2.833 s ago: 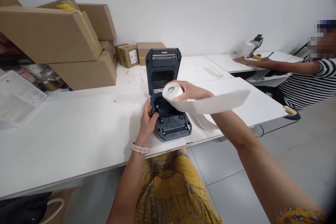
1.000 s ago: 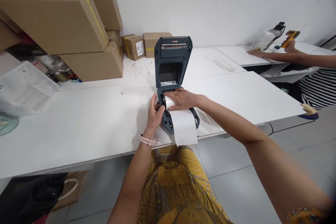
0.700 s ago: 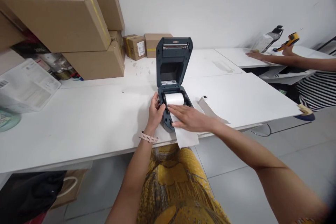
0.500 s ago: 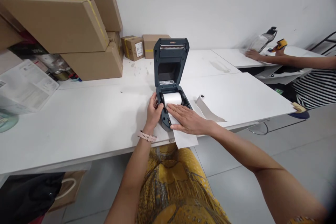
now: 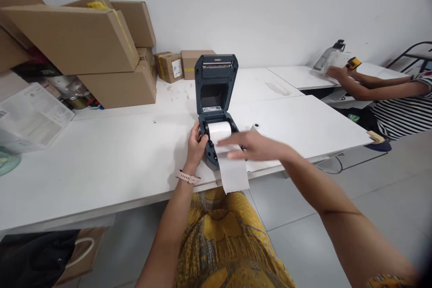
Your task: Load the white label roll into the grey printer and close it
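Observation:
A dark grey label printer [image 5: 206, 119] stands at the table's front edge with its lid [image 5: 216, 82] raised. Inside it sits a white label roll [image 5: 219, 129], and a strip of label paper [image 5: 233, 175] runs out over the front and hangs past the table edge. My left hand [image 5: 196, 145] grips the printer's left side, thumb on the rim near the roll. Over the strip hovers my right hand [image 5: 254, 145], fingers stretched out and slightly blurred, holding nothing. Behind it, a small paper roll [image 5: 255, 127] is partly hidden.
Cardboard boxes [image 5: 74, 38] are stacked at the left of the white table [image 5: 135, 153]. Two smaller boxes, including a labelled box [image 5: 169, 67], stand by the wall. At the far right another person's hands [image 5: 339, 74] hold a wrapped item and a yellow-and-black device [image 5: 353, 62].
My right hand has lifted off the label strip and shifted right. My left hand keeps its grip on the printer. The other person's hands have come together around the wrapped item.

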A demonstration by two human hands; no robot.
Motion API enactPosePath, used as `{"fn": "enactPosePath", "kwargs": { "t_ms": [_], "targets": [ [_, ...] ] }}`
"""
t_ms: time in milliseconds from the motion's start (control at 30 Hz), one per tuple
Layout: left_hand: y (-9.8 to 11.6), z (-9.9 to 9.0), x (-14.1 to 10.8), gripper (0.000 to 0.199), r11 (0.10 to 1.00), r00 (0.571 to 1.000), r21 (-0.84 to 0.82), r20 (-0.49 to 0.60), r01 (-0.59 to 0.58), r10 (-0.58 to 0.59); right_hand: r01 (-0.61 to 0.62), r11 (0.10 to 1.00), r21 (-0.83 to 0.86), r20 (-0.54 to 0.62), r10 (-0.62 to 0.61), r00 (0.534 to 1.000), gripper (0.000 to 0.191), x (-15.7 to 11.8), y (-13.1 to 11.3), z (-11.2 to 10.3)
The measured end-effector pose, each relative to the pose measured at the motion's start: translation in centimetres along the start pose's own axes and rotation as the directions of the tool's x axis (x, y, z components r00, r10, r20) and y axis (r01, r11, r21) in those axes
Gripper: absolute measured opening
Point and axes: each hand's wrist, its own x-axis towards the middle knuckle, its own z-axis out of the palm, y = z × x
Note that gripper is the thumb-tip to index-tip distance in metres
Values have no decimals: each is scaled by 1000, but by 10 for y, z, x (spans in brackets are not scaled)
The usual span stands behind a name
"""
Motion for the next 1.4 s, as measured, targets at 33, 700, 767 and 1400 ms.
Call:
{"fn": "enactPosePath", "kwargs": {
  "t_ms": [33,700,767,1400],
  "targets": [
    [0,0,0,71,1000,1000,-11,-1,10,-10,-19,999,40,-151,25,988,58,13,6,-22],
    [19,-5,-11,69,998,984,-44,-172,38,-45,-82,882,465,-605,383,698,68,-10,19,4],
    [30,0,-24,62,984,982,122,-118,-130,145,-80,908,411,-625,345,700,62,-21,22,34],
    [25,26,-75,40,763,881,457,118,-457,458,-104,921,375,-788,376,487,58,-22,24,106]
  ]
}}
